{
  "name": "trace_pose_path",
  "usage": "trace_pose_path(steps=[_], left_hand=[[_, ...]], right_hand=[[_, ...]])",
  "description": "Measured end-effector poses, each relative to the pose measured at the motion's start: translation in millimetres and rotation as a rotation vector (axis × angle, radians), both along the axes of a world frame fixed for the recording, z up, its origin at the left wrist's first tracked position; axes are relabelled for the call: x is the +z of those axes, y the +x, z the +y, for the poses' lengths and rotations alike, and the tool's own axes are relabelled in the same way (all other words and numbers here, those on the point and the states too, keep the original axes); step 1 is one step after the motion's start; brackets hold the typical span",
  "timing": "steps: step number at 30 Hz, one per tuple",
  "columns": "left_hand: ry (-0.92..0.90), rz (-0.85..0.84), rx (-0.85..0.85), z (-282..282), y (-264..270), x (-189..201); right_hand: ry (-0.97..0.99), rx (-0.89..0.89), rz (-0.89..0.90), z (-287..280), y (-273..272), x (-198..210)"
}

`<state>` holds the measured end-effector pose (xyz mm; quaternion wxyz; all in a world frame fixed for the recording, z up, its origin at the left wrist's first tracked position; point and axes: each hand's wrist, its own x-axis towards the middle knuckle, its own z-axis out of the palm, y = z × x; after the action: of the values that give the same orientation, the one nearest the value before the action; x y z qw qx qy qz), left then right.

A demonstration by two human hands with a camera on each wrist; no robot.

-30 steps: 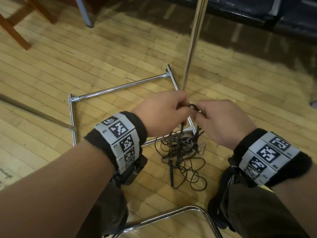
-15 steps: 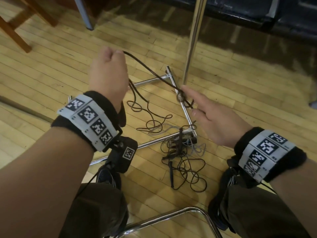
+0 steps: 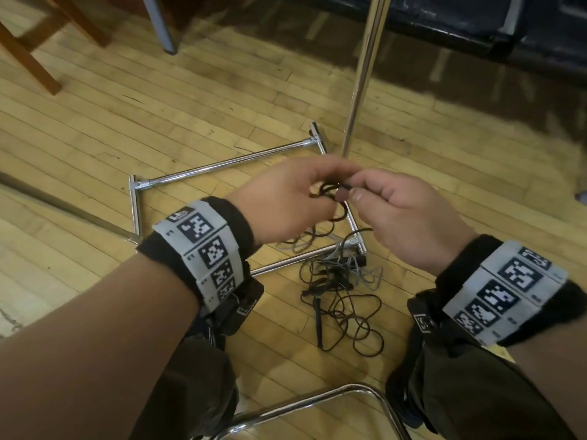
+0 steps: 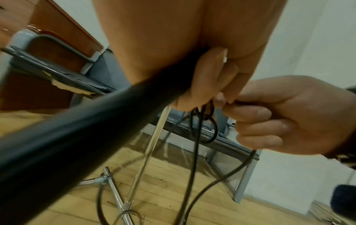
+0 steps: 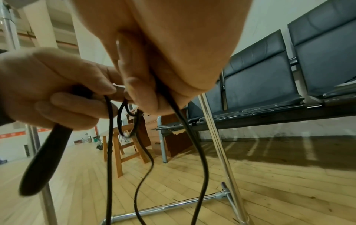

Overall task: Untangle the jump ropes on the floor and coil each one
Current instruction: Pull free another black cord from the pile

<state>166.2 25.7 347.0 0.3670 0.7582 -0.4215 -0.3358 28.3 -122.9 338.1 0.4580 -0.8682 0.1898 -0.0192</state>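
Here the left hand clamps a black jump-rope handle and cord loops; the right hand pinches the cord above the floor tangle.

Black handle blurred, cut off

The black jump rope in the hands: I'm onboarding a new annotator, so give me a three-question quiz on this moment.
1. True or false: the left hand grips the black handle.
2. What does the right hand pinch? A) the black cord B) the chrome pole C) nothing
3. Where is the remaining tangle?

Key: 1 true; 2 A; 3 on the wooden floor, at a corner of the chrome frame.
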Motion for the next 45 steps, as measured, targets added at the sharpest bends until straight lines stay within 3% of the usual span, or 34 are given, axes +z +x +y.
trace_pose_path(steps=[2,8,13,16,19,27,30,34,38,41,45], left_hand=[[0.032,-0.025,-0.046,-3,-2,0],[0.1,-0.221,0.041,1,16,-7],[0.097,-0.294,0.202,8,31,-11],[0.161,-0.342,0.23,12,35,-14],[0.266,-0.385,0.24,12,36,-19],[0.351,-0.416,0.402,16,54,-21],[0.302,-0.374,0.453,20,61,-19],[0.282,-0.242,0.417,19,53,-21],[0.355,-0.32,0.366,7,40,-23],[0.332,-0.34,0.424,-2,33,-21],[0.311,-0.266,0.442,-7,21,-14]], right_hand=[[0.072,-0.014,-0.008,-2,-1,1],[-0.093,0.01,0.066,-12,-3,3],[-0.234,0.115,0.341,-24,-10,-4],[-0.207,-0.072,0.187,-33,-10,-1],[-0.04,-0.282,0.027,-43,-4,3],[0.019,-0.55,0.063,-54,-4,0],[0.164,-0.715,0.088,-70,-8,2],[0.255,-0.561,0.2,-63,-10,3],[0.337,-0.364,0.214,-35,1,5],[0.25,-0.339,0.186,-25,9,7],[0.346,-0.352,0.13,-15,15,13]])
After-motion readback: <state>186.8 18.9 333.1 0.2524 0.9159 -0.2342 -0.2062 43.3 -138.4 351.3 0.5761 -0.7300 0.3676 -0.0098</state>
